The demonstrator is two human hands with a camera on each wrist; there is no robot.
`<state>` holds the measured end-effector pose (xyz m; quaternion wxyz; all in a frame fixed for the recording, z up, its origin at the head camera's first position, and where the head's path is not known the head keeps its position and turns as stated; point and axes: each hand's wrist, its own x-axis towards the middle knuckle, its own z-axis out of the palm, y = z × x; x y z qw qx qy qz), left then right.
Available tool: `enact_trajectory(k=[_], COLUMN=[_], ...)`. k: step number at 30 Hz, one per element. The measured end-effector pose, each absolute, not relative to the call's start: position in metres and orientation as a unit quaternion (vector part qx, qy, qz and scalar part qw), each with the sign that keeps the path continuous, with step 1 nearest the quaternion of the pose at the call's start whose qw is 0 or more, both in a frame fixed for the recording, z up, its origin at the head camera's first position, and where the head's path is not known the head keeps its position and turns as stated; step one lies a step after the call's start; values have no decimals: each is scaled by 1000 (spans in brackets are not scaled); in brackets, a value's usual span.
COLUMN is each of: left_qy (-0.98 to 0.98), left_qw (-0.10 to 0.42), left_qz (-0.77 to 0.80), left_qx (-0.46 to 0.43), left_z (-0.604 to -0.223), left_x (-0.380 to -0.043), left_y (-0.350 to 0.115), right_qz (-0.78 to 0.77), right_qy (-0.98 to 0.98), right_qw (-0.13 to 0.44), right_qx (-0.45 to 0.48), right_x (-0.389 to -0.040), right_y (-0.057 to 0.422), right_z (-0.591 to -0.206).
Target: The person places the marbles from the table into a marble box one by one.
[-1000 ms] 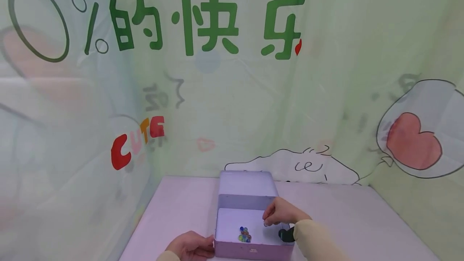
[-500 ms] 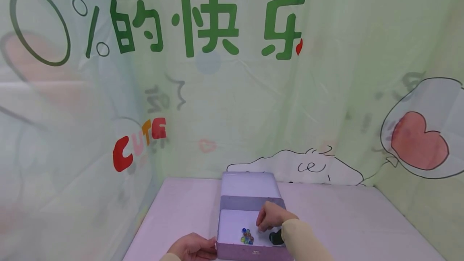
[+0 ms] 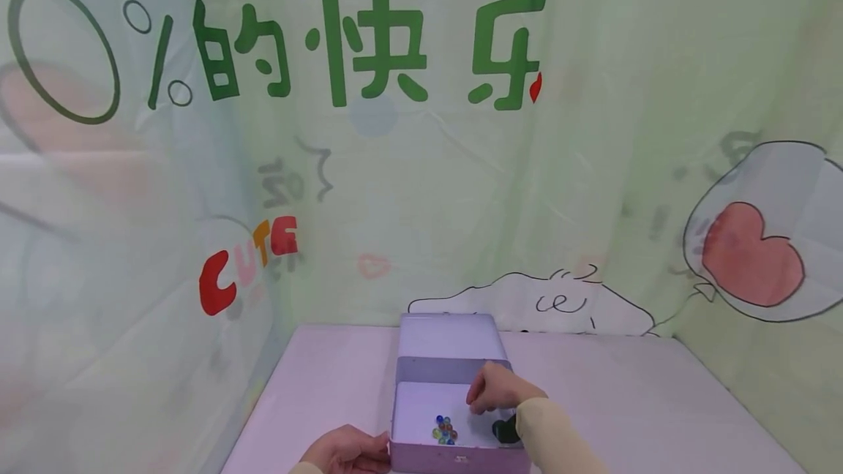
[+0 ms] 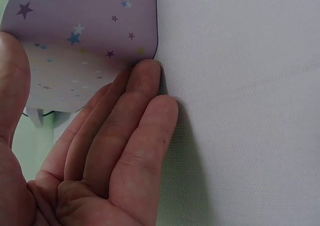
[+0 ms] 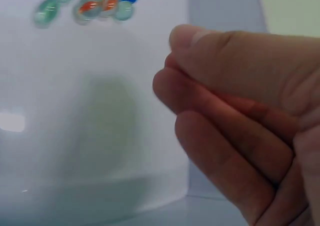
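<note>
A lilac box (image 3: 421,452) with its lid (image 3: 451,335) folded back stands on the table, its outside printed with stars in the left wrist view. Several glass marbles (image 3: 444,430) lie in a cluster on its white floor; the right wrist view shows swirled marbles (image 5: 89,9), some orange, blue and green. My left hand (image 3: 349,450) rests against the box's left front corner, its fingers nearly straight and touching the wall. Over the right half of the box hangs my right hand (image 3: 495,388), thumb and index tips together. Nothing shows between those fingertips.
The pale table (image 3: 619,386) extends on both sides of the box. Printed curtains (image 3: 421,189) enclose it at the back and sides. A dark wrist-worn device (image 3: 506,430) sits below my right wrist.
My right hand has moved left over the box, nearer the marbles, and has hardly moved in the last half second. My left hand stays at the corner. The head view has shifted slightly.
</note>
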<state>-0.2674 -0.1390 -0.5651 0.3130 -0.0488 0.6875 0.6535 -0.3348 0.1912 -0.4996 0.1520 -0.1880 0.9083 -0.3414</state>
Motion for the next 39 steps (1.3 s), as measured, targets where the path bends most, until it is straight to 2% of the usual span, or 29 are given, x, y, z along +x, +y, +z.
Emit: enact_trajectory(k=[6,11,21,27,33,39], left_qy=[675,656,640,637,644,667], left_qw=[325,341,376,379,374,354], left_qz=[659,671,670,671,667,655], left_qx=[-63,-57,-4,-28,-17,-16], left_z=[-566,-566,-570,-573,-573,-567], left_x=[-271,-271,-273,-275,-276,-274], left_y=[-144,-151,-164,-174,-175,-177], right_qz=[-382,-389,-385,-387,-376,-283], right_qy=[896,903,914,914,920,955], right_qw=[123,114,95,97,97,87], right_qx=[-188,-141,-88,-71,-48,-32], right_x=[-335,-330,-314,-312,-316,-318], right_y=[220,258,332,337,332,328], right_z=[-485,-472,-463,-460,-461,-465])
